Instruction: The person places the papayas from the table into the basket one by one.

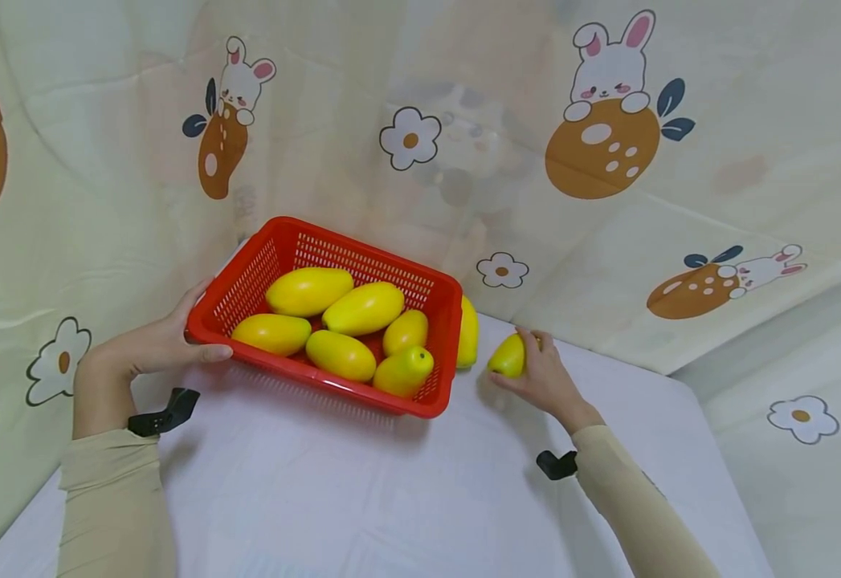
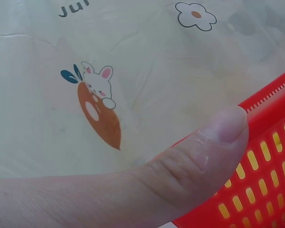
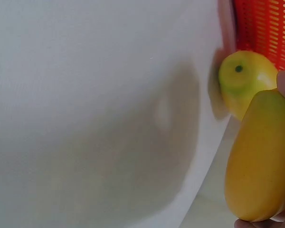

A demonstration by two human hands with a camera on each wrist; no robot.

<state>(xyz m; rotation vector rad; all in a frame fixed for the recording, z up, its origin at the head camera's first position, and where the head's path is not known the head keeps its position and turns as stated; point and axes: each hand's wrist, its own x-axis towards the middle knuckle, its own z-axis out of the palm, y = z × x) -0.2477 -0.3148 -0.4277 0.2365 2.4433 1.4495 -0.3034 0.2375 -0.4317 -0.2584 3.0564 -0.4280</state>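
A red plastic basket (image 1: 384,257) with slotted walls holds several yellow papayas (image 1: 364,309). My left hand (image 1: 163,341) grips its left end, and the thumb lies against the rim in the left wrist view; the other fingers are hidden behind the basket there. To the basket's right, my right hand (image 1: 546,373) holds one yellow papaya (image 3: 261,156) between thumb and fingers. Another papaya (image 1: 467,333) lies on the table just outside the basket's right wall, partly hidden by it. In the right wrist view its round greenish end (image 3: 238,69) faces the camera.
A white-covered table (image 1: 362,498) spreads below both arms. Behind it hangs a cream curtain (image 1: 333,144) printed with rabbits and flowers, close to the back of the basket. Dark wrist-worn cameras (image 1: 165,413) sit on both wrists.
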